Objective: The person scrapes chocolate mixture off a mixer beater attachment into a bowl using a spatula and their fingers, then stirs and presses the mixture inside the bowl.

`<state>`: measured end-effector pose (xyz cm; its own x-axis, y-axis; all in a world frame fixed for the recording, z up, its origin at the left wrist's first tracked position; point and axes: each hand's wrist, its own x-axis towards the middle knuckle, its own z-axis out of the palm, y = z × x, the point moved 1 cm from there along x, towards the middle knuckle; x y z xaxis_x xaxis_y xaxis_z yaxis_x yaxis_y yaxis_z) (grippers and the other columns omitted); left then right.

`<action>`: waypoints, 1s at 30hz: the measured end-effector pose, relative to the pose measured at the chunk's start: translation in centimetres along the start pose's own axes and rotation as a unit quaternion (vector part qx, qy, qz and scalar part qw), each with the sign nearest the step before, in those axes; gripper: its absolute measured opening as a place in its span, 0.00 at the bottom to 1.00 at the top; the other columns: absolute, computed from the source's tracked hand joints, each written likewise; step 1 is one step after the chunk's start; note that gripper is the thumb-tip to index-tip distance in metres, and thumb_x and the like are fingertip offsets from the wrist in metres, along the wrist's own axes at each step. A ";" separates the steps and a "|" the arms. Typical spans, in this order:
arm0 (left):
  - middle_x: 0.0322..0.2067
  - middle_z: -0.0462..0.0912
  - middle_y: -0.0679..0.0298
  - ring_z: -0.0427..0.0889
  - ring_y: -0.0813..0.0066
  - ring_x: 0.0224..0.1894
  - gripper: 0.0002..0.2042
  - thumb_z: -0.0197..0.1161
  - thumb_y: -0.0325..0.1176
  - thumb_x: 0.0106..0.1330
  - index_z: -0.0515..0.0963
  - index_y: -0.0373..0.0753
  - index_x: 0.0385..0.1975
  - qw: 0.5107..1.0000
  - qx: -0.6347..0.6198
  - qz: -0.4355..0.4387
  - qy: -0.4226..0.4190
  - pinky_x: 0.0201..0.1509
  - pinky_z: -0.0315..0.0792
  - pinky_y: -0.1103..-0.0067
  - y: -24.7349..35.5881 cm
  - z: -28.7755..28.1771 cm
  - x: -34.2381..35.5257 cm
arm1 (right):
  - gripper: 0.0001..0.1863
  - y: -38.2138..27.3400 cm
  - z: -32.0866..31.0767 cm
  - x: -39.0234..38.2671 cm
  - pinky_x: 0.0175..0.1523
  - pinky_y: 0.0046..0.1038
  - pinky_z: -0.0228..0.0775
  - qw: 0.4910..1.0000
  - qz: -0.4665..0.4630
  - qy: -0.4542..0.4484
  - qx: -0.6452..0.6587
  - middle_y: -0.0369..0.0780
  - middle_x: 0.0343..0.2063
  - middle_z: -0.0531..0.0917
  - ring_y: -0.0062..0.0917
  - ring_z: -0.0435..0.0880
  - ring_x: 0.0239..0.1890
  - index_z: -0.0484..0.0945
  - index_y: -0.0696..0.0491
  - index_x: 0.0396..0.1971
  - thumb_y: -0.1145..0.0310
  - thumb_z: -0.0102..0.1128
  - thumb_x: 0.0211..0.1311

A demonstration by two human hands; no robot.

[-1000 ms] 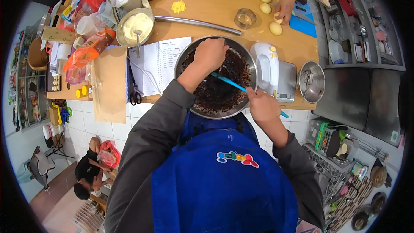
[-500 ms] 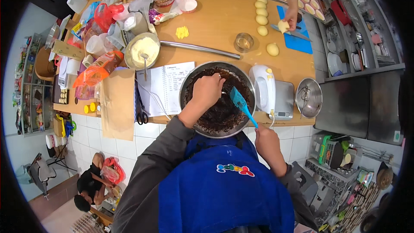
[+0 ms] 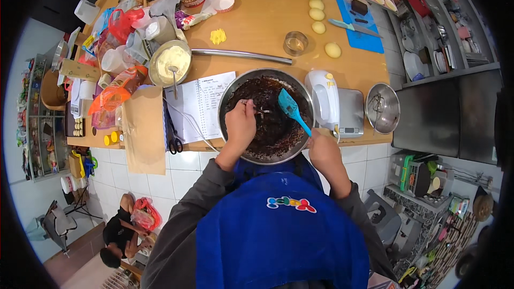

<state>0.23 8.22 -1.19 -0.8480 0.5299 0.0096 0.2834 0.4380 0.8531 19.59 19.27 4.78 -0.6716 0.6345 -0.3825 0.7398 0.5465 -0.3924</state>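
A large steel mixing bowl point(image 3: 223, 108) with dark brown, crumbly mixture point(image 3: 267, 135) inside stands close to my body. My left hand point(image 3: 241, 126) is over the bowl's left side, its fingers closed on a thin metal utensil point(image 3: 263, 111); the rest of that utensil is too small and dark to make out. In my right hand point(image 3: 324, 149), at the bowl's lower right rim, is the handle of a blue spatula point(image 3: 289, 105). The spatula's blade slants over the mixture, with dark smears on it.
Left of the bowl lie an open notebook point(image 3: 200, 108), scissors point(image 3: 174, 144) and a bowl of pale cream point(image 3: 158, 74). Right are a white hand mixer point(image 3: 323, 96), a scale point(image 3: 352, 112) and a steel bowl point(image 3: 393, 108). Beyond lie a metal tube point(image 3: 242, 56), dough balls point(image 3: 333, 50) and a knife point(image 3: 355, 28).
My left hand has turned and moved left and lower over the bowl. My right hand and the spatula have shifted up and left. Across the table, another person's hand has left the blue board.
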 end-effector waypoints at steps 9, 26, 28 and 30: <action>0.29 0.83 0.54 0.84 0.69 0.30 0.13 0.49 0.34 0.70 0.76 0.30 0.32 0.984 -0.151 -0.095 0.029 0.33 0.74 0.77 -3.2 -0.3 -2.9 | 0.13 -0.3 2.0 -0.4 0.37 0.48 0.71 0.998 0.031 -0.042 -0.023 0.52 0.26 0.81 0.50 0.81 0.31 0.74 0.59 0.36 0.70 0.40 0.58; 0.41 0.80 0.51 0.77 0.55 0.50 0.10 0.60 0.23 0.57 0.75 0.31 0.39 0.913 -0.041 0.320 -0.251 0.53 0.73 0.69 1.6 -0.9 -5.9 | 0.14 0.1 -1.7 -0.4 0.34 0.45 0.72 0.990 -0.076 0.079 -0.083 0.47 0.24 0.81 0.44 0.82 0.29 0.76 0.57 0.39 0.71 0.44 0.57; 0.42 0.79 0.51 0.77 0.55 0.51 0.10 0.60 0.22 0.57 0.75 0.31 0.39 0.909 -0.032 0.327 -0.256 0.53 0.73 0.68 1.9 -0.5 -6.2 | 0.13 0.0 -2.4 -0.2 0.34 0.44 0.72 0.987 -0.111 0.062 -0.093 0.46 0.24 0.81 0.43 0.82 0.29 0.76 0.56 0.39 0.71 0.45 0.56; 0.43 0.79 0.51 0.77 0.56 0.51 0.11 0.60 0.22 0.57 0.75 0.31 0.40 0.905 -0.025 0.336 -0.261 0.54 0.72 0.68 1.9 -0.4 -6.3 | 0.12 -0.2 -2.0 0.4 0.34 0.44 0.73 0.983 -0.110 -0.005 -0.149 0.46 0.25 0.81 0.43 0.82 0.30 0.77 0.56 0.36 0.71 0.47 0.56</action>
<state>5.91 5.39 0.56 -0.1609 0.9407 0.2985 0.6246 -0.1371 0.7688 19.24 20.55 6.39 -0.8156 0.4793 -0.3241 0.5551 0.8063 -0.2044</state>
